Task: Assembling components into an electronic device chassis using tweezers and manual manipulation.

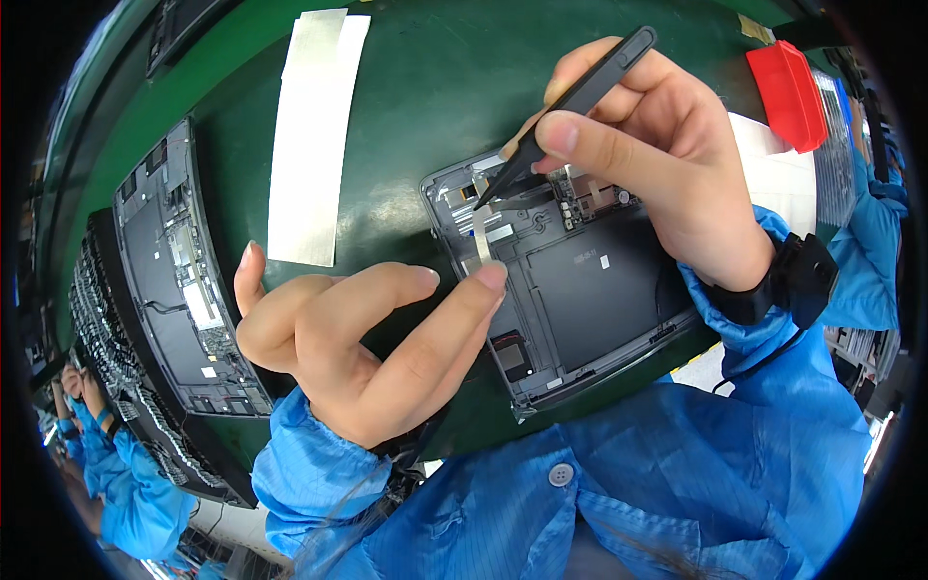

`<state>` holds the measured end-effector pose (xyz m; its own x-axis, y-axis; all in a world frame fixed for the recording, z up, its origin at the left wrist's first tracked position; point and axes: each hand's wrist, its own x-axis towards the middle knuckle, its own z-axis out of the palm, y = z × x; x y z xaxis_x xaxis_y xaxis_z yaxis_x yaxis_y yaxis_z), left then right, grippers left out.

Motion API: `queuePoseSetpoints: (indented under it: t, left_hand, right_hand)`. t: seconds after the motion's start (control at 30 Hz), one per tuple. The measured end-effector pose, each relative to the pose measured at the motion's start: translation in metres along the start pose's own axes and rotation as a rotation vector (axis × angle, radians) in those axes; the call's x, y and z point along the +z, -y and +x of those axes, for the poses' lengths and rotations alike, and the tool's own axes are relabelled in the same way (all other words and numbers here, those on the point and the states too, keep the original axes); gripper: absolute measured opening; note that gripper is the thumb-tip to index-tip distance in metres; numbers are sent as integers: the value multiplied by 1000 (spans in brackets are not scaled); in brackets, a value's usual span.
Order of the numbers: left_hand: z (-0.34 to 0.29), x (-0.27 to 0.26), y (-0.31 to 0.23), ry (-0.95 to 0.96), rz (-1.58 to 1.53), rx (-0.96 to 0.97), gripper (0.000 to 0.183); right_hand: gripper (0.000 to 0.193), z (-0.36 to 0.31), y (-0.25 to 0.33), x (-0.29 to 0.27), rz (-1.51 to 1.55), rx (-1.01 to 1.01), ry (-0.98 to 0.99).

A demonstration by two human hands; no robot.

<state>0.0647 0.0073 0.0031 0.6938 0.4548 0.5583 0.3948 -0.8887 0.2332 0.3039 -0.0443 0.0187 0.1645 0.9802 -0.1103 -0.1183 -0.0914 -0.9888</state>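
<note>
An opened tablet housing (604,280), dark grey with exposed inner parts, lies on the green bench in front of me. My right hand (677,155) is closed around black tweezers (590,87), held slantwise, with the fine tip at the housing's upper left part. Just below that tip runs a narrow pale strip (482,235). Its lower end goes under the fingertips of my left hand (387,338), which are pinched together over the housing's left side. The other left fingers are bent and raised, holding nothing. My right hand covers the housing's upper right corner.
Another opened device (184,280) stands at the left beside a black rack (145,387) of small parts. White paper strips (319,145) lie at the back. A red tray (788,97) sits at far right, near white sheets (778,179). Blue-sleeved people work at both sides.
</note>
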Motion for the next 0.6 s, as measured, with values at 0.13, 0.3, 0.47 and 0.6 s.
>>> queuePoseSetpoints:
  t: [0.13,0.3,0.47,0.6]
  left_hand:
    - [1,3,0,-13,57,24,38]
    - [1,6,-3,-14,4,-24,35]
    - [6,11,2,55,-122,-74,29]
    - [5,15,4,52,-180,-95,25]
  right_hand:
    - [22,-2,-1,1,-8,-13,6]
    - [26,-3,-10,12,-110,-110,-2]
    - [29,-9,-16,16,-289,-241,-13]
    - [30,-8,-17,18,-308,-280,-18]
